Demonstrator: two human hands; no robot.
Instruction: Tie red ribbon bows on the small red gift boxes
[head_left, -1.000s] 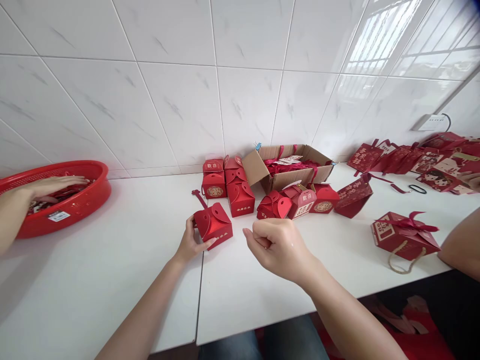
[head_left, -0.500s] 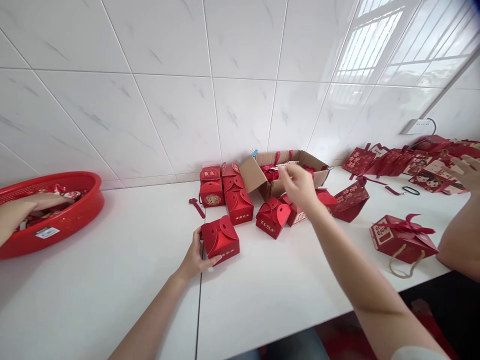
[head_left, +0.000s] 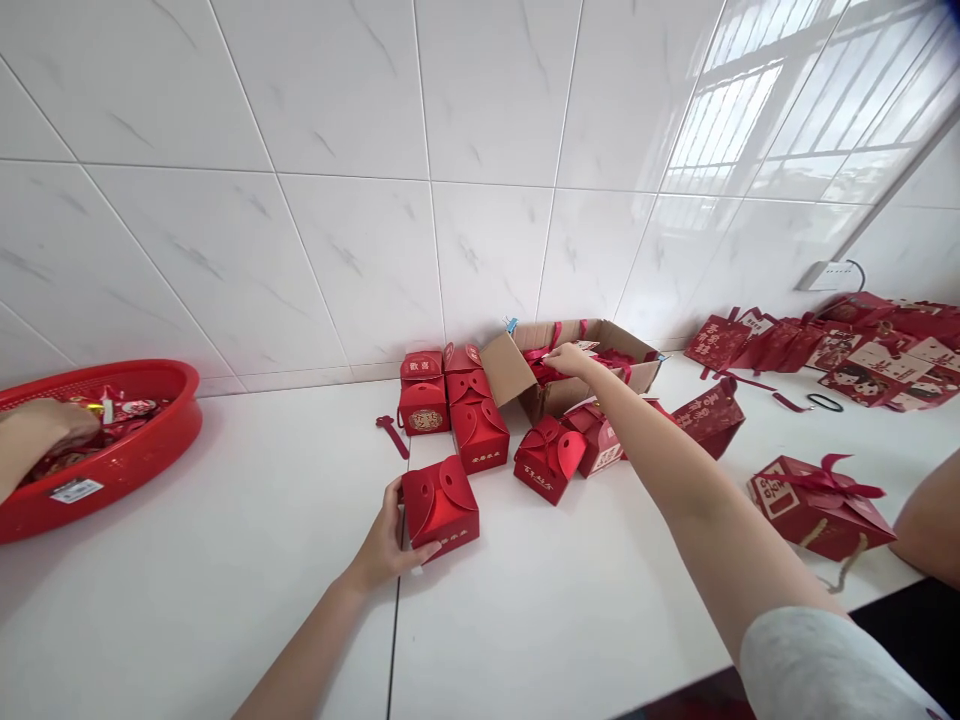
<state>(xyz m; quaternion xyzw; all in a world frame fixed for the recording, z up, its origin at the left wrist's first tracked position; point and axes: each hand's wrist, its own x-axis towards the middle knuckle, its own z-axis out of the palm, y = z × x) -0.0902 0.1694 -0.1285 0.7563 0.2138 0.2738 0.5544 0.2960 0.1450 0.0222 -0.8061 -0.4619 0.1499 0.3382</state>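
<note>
My left hand (head_left: 391, 545) is wrapped round the left side of a red gift box (head_left: 444, 505), its thumb on the front near gold lettering. The box stands upright on the white table with its flaps folded over the top. My right hand (head_left: 574, 362) reaches over an open cardboard box (head_left: 641, 377), fingers bunched at a dark-red ribbon (head_left: 534, 355) at its left side. The fingertips are partly hidden. More red ribbons and printed cards lie in the carton. A flat red strip with a flower-shaped end (head_left: 393, 437) lies left of the gift boxes.
Several red boxes (head_left: 480, 436) stand before the carton. At the left, another person's hand (head_left: 56, 425) is in a red plastic basket (head_left: 161, 458) of wrapped pieces. A bow-tied box (head_left: 821, 508), another person's arm (head_left: 930, 520) and folded red packaging (head_left: 874, 370) are at the right.
My right hand has moved down and left, from above the carton to its ribbons. My left hand keeps its hold on the gift box. The hand in the basket has shifted left.
</note>
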